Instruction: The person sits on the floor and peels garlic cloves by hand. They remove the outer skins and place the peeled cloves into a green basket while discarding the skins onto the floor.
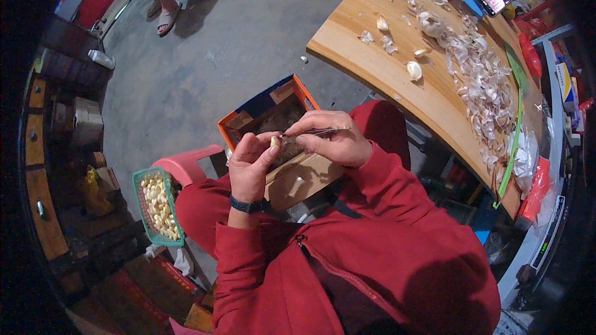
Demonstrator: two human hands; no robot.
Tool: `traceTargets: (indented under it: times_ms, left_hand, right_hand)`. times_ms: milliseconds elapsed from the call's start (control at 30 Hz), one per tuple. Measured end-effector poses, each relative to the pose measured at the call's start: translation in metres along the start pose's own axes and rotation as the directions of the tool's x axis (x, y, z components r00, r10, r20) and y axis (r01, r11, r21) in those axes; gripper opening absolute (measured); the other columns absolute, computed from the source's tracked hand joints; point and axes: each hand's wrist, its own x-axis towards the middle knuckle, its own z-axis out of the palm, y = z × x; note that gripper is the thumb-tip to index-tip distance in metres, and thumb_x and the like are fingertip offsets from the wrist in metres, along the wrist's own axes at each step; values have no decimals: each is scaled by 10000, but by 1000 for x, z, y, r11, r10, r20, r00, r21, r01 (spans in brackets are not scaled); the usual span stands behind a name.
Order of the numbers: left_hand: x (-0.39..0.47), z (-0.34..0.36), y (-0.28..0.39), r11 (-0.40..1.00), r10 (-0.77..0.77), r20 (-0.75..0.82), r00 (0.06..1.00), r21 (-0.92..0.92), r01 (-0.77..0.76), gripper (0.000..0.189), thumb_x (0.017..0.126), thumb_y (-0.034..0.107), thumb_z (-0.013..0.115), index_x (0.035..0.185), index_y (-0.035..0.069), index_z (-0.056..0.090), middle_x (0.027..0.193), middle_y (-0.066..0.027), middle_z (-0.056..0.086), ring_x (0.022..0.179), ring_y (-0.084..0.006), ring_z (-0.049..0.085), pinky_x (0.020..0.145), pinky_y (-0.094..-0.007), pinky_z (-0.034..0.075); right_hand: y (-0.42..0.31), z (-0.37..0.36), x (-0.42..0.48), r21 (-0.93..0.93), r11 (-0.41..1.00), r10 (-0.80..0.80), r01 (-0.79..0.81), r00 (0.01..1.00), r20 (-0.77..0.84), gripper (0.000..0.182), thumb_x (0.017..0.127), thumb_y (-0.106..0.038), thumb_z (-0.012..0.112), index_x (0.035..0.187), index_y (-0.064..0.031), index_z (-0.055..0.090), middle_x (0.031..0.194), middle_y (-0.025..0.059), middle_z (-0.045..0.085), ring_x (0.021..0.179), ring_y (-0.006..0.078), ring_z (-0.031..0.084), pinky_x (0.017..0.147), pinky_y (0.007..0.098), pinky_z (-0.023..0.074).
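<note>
Between the thumb and fingers of my left hand [249,165] is a pale garlic clove [274,142]. My right hand [337,137] grips a thin metal tool [335,129], perhaps a small blade or tweezers; its tip lies close to the clove. Both hands are above an open orange and blue cardboard box [306,94] between my knees. The box's inside is dark and partly hidden by my hands. To my left, a green plastic basket [139,197] holds many peeled garlic cloves [158,204].
The wooden table [354,28] at right bears garlic skins [484,79], a garlic bulb [430,24], loose cloves [414,70] and a phone [493,0]. A pink plastic stool [191,163] stands beside the basket. A person's sandalled foot [167,21] rests on the concrete floor [223,37].
</note>
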Motion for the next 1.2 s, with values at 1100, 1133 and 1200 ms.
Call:
traceTargets:
  times_ms: [1100, 1133, 1200]
  left_hand:
    - [0, -5, -1, 980, -159, 92, 983, -110, 169, 156, 782, -34, 637, 835, 59, 523, 999, -98, 619, 884, -158, 586, 785, -287, 486]
    - [0, -6, -2, 969, -179, 105, 978, -155, 194, 160, 784, -32, 634, 844, 67, 524, 1001, -98, 616, 887, -163, 586, 783, -289, 488]
    - [-1, -6, -2, 947, -228, 83, 970, -214, 241, 160, 792, -25, 626, 851, 82, 522, 1003, -95, 609, 894, -173, 586, 780, -290, 491]
  right_hand:
    - [4, -4, -5, 141, 981, 113, -135, 981, 156, 140, 844, -46, 566, 947, 12, 640, 756, 57, 598, 595, 96, 556, 526, 232, 429]
    - [4, -4, -6, 156, 978, 118, -142, 981, 154, 139, 845, -48, 565, 946, 14, 640, 758, 57, 599, 594, 96, 554, 527, 232, 429]
    - [6, -4, -7, 163, 974, 130, -160, 976, 177, 136, 848, -50, 565, 942, 15, 640, 765, 61, 603, 594, 95, 552, 527, 231, 430]
